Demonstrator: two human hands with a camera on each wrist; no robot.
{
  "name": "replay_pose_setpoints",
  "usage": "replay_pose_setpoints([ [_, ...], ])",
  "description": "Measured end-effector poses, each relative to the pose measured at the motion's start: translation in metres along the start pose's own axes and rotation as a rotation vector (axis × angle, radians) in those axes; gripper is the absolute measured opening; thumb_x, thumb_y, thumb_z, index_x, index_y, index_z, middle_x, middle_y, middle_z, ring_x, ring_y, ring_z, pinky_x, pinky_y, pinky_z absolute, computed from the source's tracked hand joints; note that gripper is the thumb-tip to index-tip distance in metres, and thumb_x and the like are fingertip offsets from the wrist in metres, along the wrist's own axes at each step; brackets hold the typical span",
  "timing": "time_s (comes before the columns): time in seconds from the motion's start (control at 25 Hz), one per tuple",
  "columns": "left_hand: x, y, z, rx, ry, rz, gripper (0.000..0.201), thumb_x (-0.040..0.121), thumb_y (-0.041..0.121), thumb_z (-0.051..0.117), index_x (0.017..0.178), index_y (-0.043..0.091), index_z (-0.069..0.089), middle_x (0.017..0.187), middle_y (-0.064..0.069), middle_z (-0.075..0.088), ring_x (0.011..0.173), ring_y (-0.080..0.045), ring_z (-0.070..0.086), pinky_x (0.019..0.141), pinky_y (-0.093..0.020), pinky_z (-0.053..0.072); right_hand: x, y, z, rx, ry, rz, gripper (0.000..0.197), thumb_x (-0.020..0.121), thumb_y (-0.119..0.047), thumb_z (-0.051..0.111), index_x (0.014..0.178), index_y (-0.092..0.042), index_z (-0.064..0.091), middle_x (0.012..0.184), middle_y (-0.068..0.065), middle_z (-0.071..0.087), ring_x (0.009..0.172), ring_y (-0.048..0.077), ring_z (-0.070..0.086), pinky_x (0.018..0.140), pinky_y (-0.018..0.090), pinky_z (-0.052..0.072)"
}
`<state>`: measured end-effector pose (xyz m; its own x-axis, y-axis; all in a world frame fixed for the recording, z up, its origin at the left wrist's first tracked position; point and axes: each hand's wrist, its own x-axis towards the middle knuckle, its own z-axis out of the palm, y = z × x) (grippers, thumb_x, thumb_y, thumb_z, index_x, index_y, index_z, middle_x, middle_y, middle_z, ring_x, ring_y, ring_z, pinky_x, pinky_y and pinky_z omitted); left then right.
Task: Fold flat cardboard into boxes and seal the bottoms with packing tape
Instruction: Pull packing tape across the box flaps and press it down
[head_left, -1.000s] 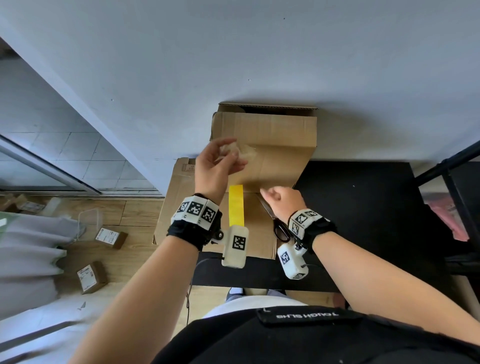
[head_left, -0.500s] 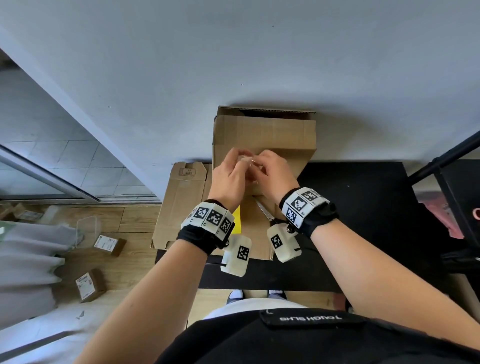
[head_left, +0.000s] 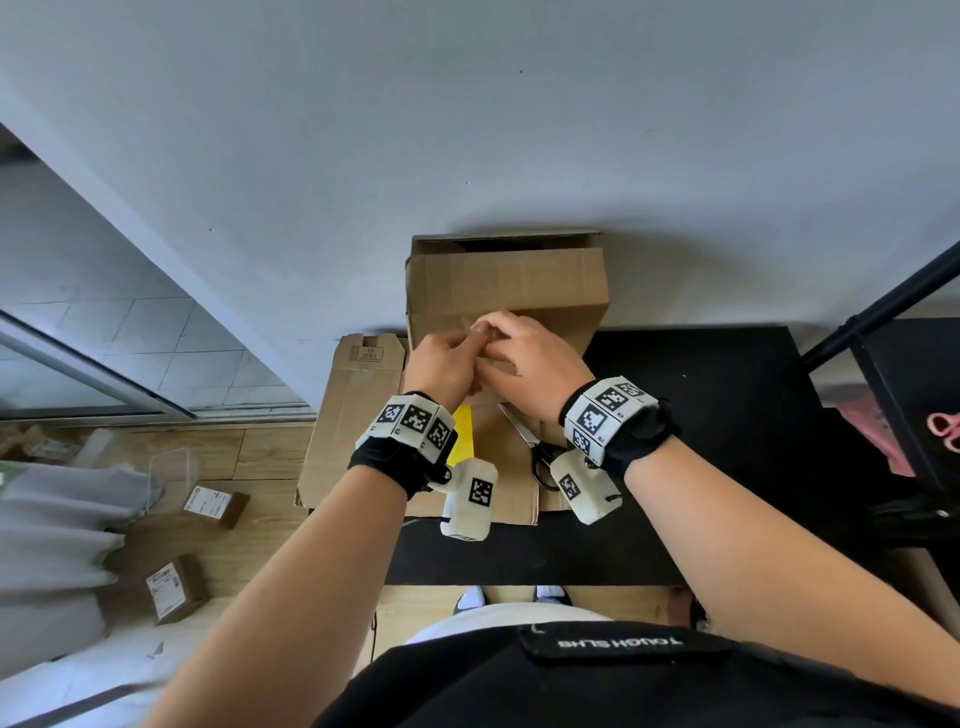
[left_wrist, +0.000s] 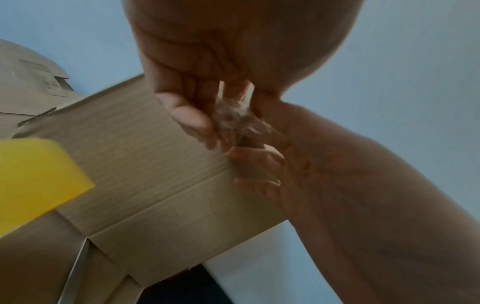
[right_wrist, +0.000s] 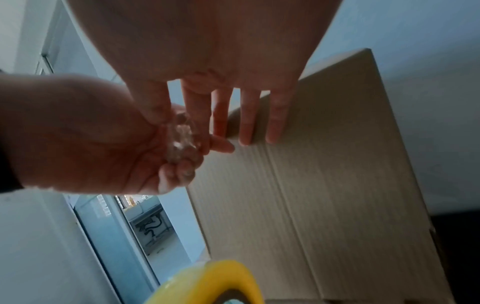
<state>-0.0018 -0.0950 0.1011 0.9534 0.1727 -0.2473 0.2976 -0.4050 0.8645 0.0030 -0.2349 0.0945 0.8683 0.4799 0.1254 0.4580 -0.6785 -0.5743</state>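
A crumpled wad of clear packing tape (left_wrist: 239, 117) (right_wrist: 182, 137) sits between my two hands, in front of a brown cardboard box (head_left: 506, 291) that leans against the wall. My left hand (head_left: 457, 358) curls its fingers round the wad. My right hand (head_left: 511, 353) pinches the same wad with thumb and forefinger, and its other fingers (right_wrist: 249, 117) stay straight near the box face. Flat cardboard (head_left: 353, 415) lies under the hands on the black table (head_left: 727, 441). A yellow tape roll (head_left: 463, 434) (right_wrist: 215, 281) lies on that cardboard.
Scissors (head_left: 535, 452) lie on the flat cardboard below my right wrist. The wall is close behind the box. A black metal rack (head_left: 883, 395) stands at the right. Small boxes (head_left: 215, 506) and a clear container (head_left: 171, 467) lie on the wooden floor at the left.
My right hand has lifted off the flat cardboard by the scissors and joined my left hand at the tape wad. The left hand has shifted slightly right and lower.
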Motion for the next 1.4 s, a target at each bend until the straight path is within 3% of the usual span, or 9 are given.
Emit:
replay_pose_setpoints([
  [0.12, 0.008, -0.009, -0.001, -0.082, 0.094, -0.077, 0.025, 0.093, 0.014, 0.054, 0.072, 0.021, 0.066, 0.065, -0.003, 0.064, 0.063, -0.024, 0.065, 0.069, -0.036, 0.059, 0.001, 0.002, 0.007, 0.14, -0.026, 0.125, 0.033, 0.092, -0.039, 0.061, 0.112, -0.015, 0.073, 0.135, -0.005, 0.055, 0.123, 0.014, 0.048, 0.104, 0.032, 0.037],
  [0.28, 0.013, -0.017, -0.011, -0.042, 0.057, -0.047, 0.03, 0.091, -0.001, 0.033, 0.093, 0.011, 0.06, 0.08, -0.007, 0.063, 0.077, -0.031, 0.072, 0.079, -0.048, 0.059, 0.0, 0.007, 0.009, 0.197, 0.126, 0.379, 0.024, 0.089, -0.035, 0.061, 0.102, -0.02, 0.073, 0.109, -0.002, 0.065, 0.103, 0.018, 0.06, 0.092, 0.035, 0.047],
  [0.48, 0.009, -0.025, -0.019, 0.027, -0.078, 0.018, 0.033, 0.091, -0.004, 0.027, 0.106, 0.014, 0.049, 0.082, -0.013, 0.064, 0.068, -0.027, 0.071, 0.073, -0.044, 0.06, -0.018, -0.029, 0.051, -0.096, -0.574, 0.11, 0.051, 0.087, -0.03, 0.063, 0.137, -0.033, 0.051, 0.144, -0.002, 0.039, 0.131, 0.021, 0.039, 0.104, 0.035, 0.036],
  [0.6, 0.003, -0.029, -0.027, 0.109, -0.177, 0.017, 0.049, 0.09, -0.009, 0.029, 0.122, 0.027, 0.039, 0.084, -0.015, 0.067, 0.068, -0.028, 0.072, 0.068, -0.038, 0.061, -0.019, -0.035, 0.081, -0.086, -0.762, 0.21, 0.057, 0.09, -0.025, 0.057, 0.143, -0.037, 0.043, 0.153, -0.002, 0.026, 0.139, 0.025, 0.029, 0.109, 0.041, 0.032],
  [0.84, -0.005, -0.035, -0.038, -0.03, -0.064, -0.094, 0.037, 0.078, -0.009, 0.032, 0.067, 0.007, 0.063, 0.069, -0.011, 0.061, 0.053, -0.026, 0.064, 0.051, -0.026, 0.051, -0.012, -0.004, 0.087, 0.187, -0.552, 0.401, 0.034, 0.102, -0.026, 0.04, 0.128, -0.013, 0.058, 0.111, 0.01, 0.058, 0.09, 0.025, 0.06, 0.07, 0.021, 0.045],
  [0.96, -0.005, -0.031, -0.042, -0.096, 0.043, -0.142, 0.026, 0.069, -0.003, 0.038, 0.053, 0.006, 0.056, 0.052, -0.012, 0.055, 0.04, -0.024, 0.053, 0.041, -0.022, 0.039, -0.011, 0.019, 0.092, 0.461, -0.342, 0.693, 0.034, 0.102, -0.024, 0.043, 0.125, -0.005, 0.059, 0.076, -0.001, 0.054, 0.063, 0.017, 0.055, 0.066, 0.035, 0.055],
  [1.12, -0.007, -0.031, -0.043, -0.141, 0.082, -0.207, 0.011, 0.062, 0.009, 0.042, 0.054, 0.01, 0.05, 0.051, -0.007, 0.049, 0.046, -0.023, 0.04, 0.049, -0.027, 0.033, -0.012, 0.028, 0.094, 0.638, -0.248, 0.857, 0.051, 0.1, -0.044, 0.044, 0.133, -0.006, 0.051, 0.084, -0.002, 0.053, 0.071, 0.017, 0.056, 0.073, 0.041, 0.057],
  [1.24, -0.011, -0.034, -0.04, -0.101, 0.065, -0.253, 0.016, 0.058, 0.023, 0.041, 0.061, 0.014, 0.053, 0.065, -0.008, 0.055, 0.062, -0.028, 0.045, 0.063, -0.036, 0.036, -0.012, 0.03, 0.091, 0.584, -0.308, 0.857, 0.062, 0.092, -0.05, 0.056, 0.14, -0.012, 0.045, 0.118, 0.011, 0.053, 0.093, 0.028, 0.062, 0.076, 0.041, 0.057],
  [1.4, -0.019, -0.036, -0.034, 0.085, -0.083, -0.21, 0.021, 0.087, 0.018, 0.039, 0.077, 0.013, 0.056, 0.098, -0.012, 0.058, 0.09, -0.037, 0.06, 0.081, -0.045, 0.052, -0.012, 0.031, 0.086, 0.515, -0.256, 0.833, 0.048, 0.097, -0.048, 0.046, 0.135, -0.02, 0.046, 0.131, 0.013, 0.045, 0.102, 0.032, 0.061, 0.076, 0.044, 0.06],
])
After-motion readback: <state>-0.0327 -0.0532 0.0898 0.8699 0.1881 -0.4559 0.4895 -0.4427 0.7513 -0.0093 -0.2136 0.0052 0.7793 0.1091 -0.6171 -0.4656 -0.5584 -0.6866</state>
